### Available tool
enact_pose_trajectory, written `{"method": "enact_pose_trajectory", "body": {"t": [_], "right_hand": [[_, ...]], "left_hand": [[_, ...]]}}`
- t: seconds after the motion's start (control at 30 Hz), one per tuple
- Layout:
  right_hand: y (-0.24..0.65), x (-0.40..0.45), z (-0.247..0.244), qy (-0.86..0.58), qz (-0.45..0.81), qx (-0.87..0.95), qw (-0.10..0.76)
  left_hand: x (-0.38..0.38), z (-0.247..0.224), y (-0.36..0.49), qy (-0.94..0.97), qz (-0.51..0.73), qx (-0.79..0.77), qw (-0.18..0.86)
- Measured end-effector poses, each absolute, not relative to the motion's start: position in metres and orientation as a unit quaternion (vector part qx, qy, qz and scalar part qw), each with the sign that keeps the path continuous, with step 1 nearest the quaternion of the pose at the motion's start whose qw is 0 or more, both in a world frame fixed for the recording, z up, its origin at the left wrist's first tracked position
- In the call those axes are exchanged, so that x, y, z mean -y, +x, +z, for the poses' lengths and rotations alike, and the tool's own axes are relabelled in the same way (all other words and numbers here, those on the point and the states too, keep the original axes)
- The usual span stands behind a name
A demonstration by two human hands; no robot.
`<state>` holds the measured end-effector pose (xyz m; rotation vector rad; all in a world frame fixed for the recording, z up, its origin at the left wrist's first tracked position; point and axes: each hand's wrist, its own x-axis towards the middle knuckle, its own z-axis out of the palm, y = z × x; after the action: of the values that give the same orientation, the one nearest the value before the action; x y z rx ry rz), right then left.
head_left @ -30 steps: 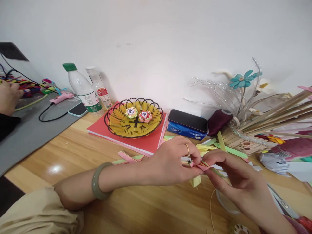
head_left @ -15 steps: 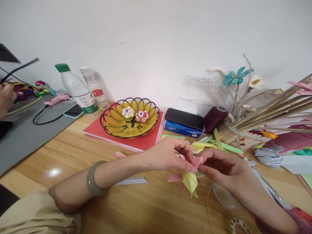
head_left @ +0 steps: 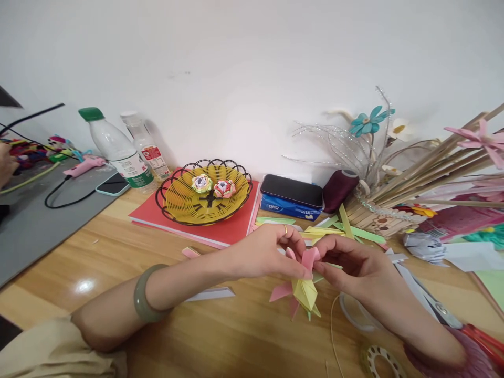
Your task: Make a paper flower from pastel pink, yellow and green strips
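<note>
A folded paper flower (head_left: 304, 294) in yellow, pink and green is held up between my two hands over the wooden table. My left hand (head_left: 271, 254), with a ring on one finger, pinches its upper part between thumb and fingers. My right hand (head_left: 350, 265) has thumb and fingertips closed on a pink paper flap (head_left: 310, 258) at the flower's top. The fingers partly hide the flower's far side. Yellow and green paper strips (head_left: 326, 231) lie just behind my hands.
Behind stands a yellow woven basket (head_left: 179, 207) with two paper flowers, on red paper (head_left: 147, 212). Scissors (head_left: 441, 310), a tape roll (head_left: 380, 362) and twine (head_left: 333, 336) lie at right. Bottles (head_left: 122, 152) stand left; another person's hand (head_left: 6, 163) shows at the far left.
The view has shifted slightly to the right. The pink flap at the flower's top stands more upright and more of it shows; both hands keep their grip.
</note>
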<state>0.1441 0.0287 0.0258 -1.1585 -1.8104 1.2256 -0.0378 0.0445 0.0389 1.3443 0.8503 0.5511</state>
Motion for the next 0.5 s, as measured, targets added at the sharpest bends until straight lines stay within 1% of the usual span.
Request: {"method": "enact_pose_trajectory", "body": {"t": [0.23,0.37,0.5], "right_hand": [[0.1410,-0.0303,0.0226,-0.431,0.486,0.682,0.335],[0.1401,-0.0286,0.0250,-0.445,0.483,0.683,0.319],[0.1400,-0.0274,0.0251,-0.446,0.514,0.666,0.306]], "left_hand": [[-0.0428,0.0346,-0.0351,0.584,0.273,-0.414,0.643],[-0.0446,0.0319,-0.0327,0.568,0.284,-0.419,0.649],[-0.0441,0.0330,-0.0319,0.570,0.275,-0.420,0.650]]}}
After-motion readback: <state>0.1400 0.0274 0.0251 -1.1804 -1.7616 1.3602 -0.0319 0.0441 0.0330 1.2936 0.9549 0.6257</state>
